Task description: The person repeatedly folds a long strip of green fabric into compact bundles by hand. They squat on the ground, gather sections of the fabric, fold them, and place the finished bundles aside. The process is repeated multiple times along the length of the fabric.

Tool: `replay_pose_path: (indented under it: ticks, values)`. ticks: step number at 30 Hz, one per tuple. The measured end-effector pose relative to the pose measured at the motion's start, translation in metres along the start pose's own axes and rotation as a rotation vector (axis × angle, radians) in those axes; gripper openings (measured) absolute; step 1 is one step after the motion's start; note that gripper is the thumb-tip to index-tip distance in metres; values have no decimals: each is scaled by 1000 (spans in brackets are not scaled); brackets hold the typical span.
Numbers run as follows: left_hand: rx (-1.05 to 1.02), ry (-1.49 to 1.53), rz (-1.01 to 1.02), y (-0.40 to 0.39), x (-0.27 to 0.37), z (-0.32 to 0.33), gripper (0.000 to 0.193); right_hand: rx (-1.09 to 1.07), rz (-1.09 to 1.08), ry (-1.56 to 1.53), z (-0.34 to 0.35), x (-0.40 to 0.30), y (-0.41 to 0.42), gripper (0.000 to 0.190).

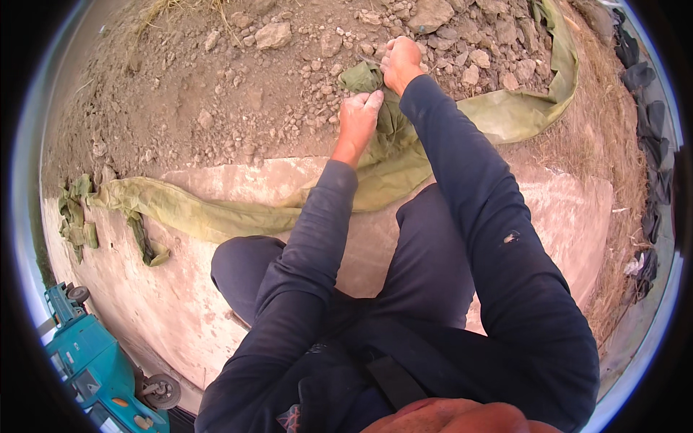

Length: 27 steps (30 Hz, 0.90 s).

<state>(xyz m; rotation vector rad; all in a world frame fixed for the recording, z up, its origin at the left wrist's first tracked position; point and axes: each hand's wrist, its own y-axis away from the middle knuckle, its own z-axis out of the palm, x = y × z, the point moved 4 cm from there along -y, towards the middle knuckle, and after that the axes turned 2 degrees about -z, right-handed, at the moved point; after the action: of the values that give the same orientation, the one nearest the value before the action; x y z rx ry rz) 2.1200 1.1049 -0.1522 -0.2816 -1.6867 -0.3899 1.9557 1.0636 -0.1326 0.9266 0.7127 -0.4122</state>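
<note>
A long, flat green fabric hose [390, 181] runs across in front of me and bends up to the right. Its gathered neck passes by my left hand [361, 116], whose fingers are curled tight on it. Above that hand a bunched, darker green wad of the fabric [361, 77] sits on the soil. My right hand [402, 59] is a closed fist just beyond, right beside the wad. A thin strand seems to show near its fingers, but what the fist holds is hidden.
Loose soil with stones [273, 35] lies ahead. Beneath my knees is a concrete slab [178, 303]. Knotted green strips [78, 216] lie at far left, near a teal three-wheeled vehicle [103, 357]. Dry grass [606, 124] and dark plastic sheeting [652, 140] line the right.
</note>
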Motion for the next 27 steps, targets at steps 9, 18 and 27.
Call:
replay_pose_path:
  ticks: [9,18,27]
  values:
    - [49,-38,135,15,24,-3,43,-293,-1061,625,-28,63,-175,15]
    - [169,-287,237,39,38,-4,38,-115,-893,1097,-16,73,-167,12]
    - [229,-447,247,-9,60,-49,41,-401,-285,-282,29,-23,-31,13]
